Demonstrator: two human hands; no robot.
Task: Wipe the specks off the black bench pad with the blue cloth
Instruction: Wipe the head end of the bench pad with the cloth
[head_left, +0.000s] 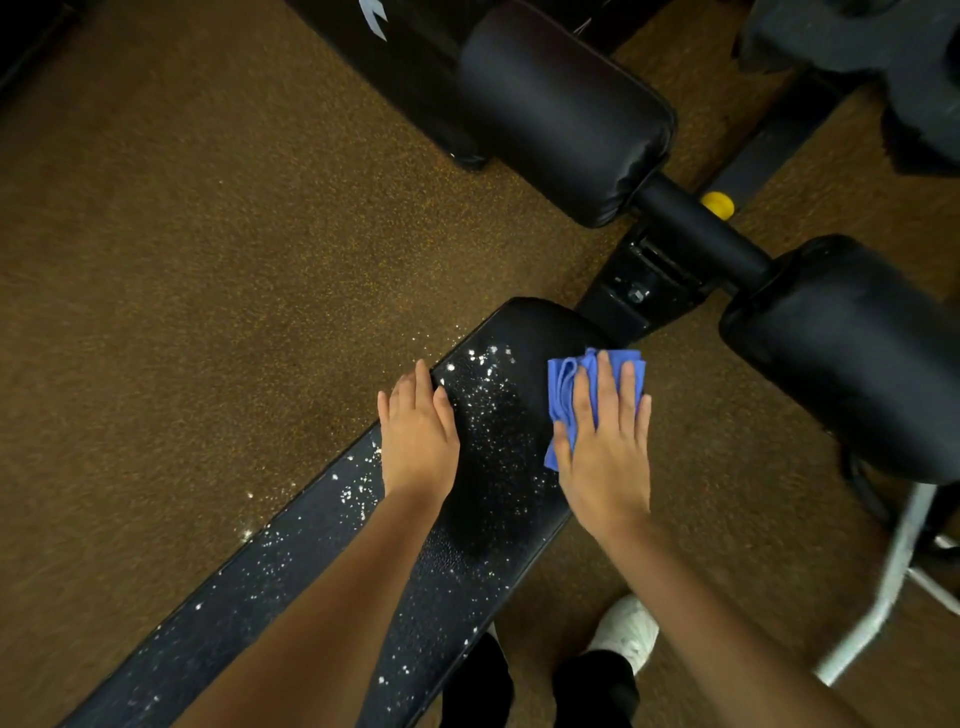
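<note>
both hands flat — right hand (605, 447) pressing blue cloth (563, 395) on speckled black bench pad (488, 499) — brown floor (208, 260).

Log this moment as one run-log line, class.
right hand: presses blue cloth flat on bench pad | left hand: rests on pad edge | specks: remain

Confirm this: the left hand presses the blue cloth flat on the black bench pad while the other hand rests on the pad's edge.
Wrong hand. The head view shows the right hand pressing the blue cloth flat on the black bench pad, while the left hand rests on the pad's edge.
</note>
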